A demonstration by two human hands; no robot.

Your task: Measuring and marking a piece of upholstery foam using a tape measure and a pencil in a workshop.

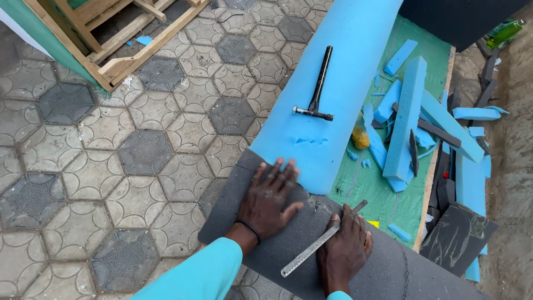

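While the dark grey foam sheet (288,239) lies under both hands on the green-topped table (383,189), the left hand (269,200) presses flat on it, fingers spread, beside the blue foam sheet (338,83); the right hand (345,250) grips a metal blade (319,241) angled across it.

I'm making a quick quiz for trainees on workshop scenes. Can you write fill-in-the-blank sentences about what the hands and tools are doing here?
1. The left hand presses flat on the dark grey foam sheet, its fingers reaching the ____ foam sheet.
2. The right hand holds a long thin ____ blade.
3. The black metal hammer lies on the blue foam, touched by ____ hand.

Missing words: blue; metal; neither
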